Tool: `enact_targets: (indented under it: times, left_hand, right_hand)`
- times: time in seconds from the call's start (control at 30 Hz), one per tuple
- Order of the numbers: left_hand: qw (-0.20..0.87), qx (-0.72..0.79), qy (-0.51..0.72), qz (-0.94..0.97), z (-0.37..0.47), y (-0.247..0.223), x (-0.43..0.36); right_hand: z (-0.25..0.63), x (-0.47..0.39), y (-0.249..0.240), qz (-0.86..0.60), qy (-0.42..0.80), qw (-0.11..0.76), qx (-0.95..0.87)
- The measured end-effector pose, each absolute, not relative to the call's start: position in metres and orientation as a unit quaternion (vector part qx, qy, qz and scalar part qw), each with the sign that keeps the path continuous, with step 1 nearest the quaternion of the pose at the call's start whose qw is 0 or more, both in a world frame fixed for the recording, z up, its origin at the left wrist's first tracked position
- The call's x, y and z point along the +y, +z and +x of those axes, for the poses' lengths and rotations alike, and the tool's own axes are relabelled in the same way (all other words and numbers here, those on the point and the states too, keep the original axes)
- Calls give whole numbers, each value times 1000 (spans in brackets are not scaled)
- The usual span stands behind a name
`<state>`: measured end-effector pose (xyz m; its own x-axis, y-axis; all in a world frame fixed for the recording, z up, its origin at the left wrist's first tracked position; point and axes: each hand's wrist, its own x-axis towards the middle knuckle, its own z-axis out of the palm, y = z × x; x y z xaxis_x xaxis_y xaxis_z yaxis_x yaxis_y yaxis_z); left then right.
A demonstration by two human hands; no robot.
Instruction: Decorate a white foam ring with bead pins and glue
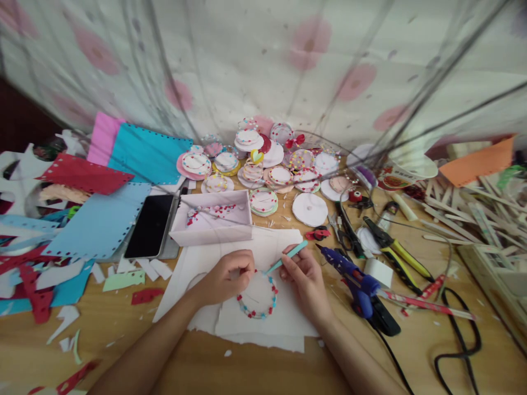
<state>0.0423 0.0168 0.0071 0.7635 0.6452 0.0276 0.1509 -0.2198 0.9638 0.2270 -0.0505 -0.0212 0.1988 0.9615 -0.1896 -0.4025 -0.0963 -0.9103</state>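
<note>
A ring of red and light blue beads (275, 299) lies on white paper (284, 336) in front of me. My left hand (230, 277) is at the ring's upper left, its fingers pinched together at the beads; what they grip is too small to make out. In my right hand (302, 277) are teal tweezers (293, 252), held between thumb and fingers, their tip pointing down-left at the top of the ring. Just behind the paper, a white open box (214, 236) holds loose red and light beads (218, 210).
Round paper discs with beaded rings (263, 201) stand behind the box. A phone (150, 226) and coloured paper sheets (99, 222) lie left. At right are a blue glue gun (354, 280) with its cable, pliers (397, 255), scissors (348, 233), a paper bowl (405, 171) and wooden sticks (448, 215).
</note>
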Motion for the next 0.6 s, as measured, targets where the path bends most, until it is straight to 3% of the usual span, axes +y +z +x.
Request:
enact_targets:
  times: [0.6]
  left_hand:
    - [547, 274, 205, 764, 43, 10, 16]
  right_hand:
    - [221, -51, -14, -502, 488, 613, -366]
